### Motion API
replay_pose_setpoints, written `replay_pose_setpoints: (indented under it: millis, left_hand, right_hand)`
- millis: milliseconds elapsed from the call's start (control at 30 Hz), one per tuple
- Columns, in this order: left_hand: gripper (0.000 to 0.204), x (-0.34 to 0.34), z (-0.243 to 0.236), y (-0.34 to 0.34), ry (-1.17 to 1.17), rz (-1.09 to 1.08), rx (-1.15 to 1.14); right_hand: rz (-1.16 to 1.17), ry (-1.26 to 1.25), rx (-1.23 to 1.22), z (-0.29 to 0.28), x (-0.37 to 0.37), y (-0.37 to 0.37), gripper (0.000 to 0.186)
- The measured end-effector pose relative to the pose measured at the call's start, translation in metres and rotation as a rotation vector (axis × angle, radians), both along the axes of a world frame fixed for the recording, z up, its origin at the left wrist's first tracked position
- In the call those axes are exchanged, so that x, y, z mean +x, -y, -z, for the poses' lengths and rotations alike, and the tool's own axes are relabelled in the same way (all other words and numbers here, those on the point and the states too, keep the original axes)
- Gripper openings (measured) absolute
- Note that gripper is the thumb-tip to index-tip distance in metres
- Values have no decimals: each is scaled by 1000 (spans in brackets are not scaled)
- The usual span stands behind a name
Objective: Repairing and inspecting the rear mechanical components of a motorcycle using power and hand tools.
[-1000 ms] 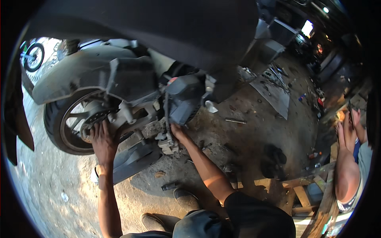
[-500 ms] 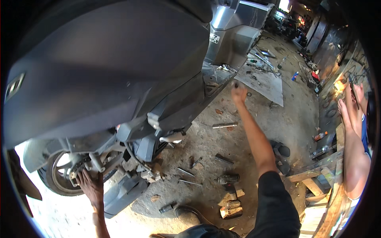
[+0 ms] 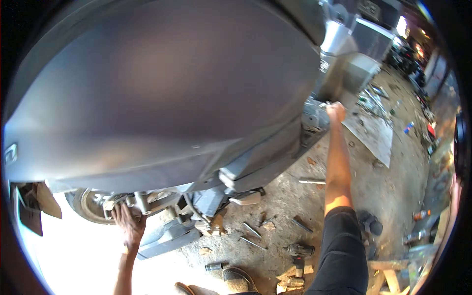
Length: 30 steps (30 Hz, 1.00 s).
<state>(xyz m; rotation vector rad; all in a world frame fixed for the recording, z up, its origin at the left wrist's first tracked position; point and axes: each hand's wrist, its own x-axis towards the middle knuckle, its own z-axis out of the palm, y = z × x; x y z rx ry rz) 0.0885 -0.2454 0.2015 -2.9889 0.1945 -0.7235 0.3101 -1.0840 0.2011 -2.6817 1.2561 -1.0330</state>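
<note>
body panel: smooth, satin plastic | floor: rough concrete | sleeve: matt cloth | sheet: dull, possibly metal

Exposure is uneven. The rough grey concrete floor burns out to white at lower left, detail lost. The large, smooth, dark-grey body panel carries a broad, soft sheen. A bright sunlit patch marks the bare right forearm. Upper right is dim around a small white light. Fisheye distortion bends edges; corners fall to black.
</note>
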Motion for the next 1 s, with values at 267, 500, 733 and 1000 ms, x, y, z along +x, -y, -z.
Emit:
replay_pose_setpoints:
  millis: [267, 500, 733, 1000]
  left_hand:
    - [68, 0, -30, 13, -37, 141, 35]
    - [76, -33, -94, 32, -171, 163, 38]
    - [43, -41, -113, 99, -972, 344, -360]
    - [44, -22, 35, 135, -640, 708, -849]
  right_hand:
    - [-122, 624, 71, 9, -11, 13, 30]
    - [-117, 989, 636, 38, -122, -36, 31]
    - [-348, 692, 1402, 83, -344, -240, 34]
    - [-552, 100, 1688, 67, -433, -430, 36]
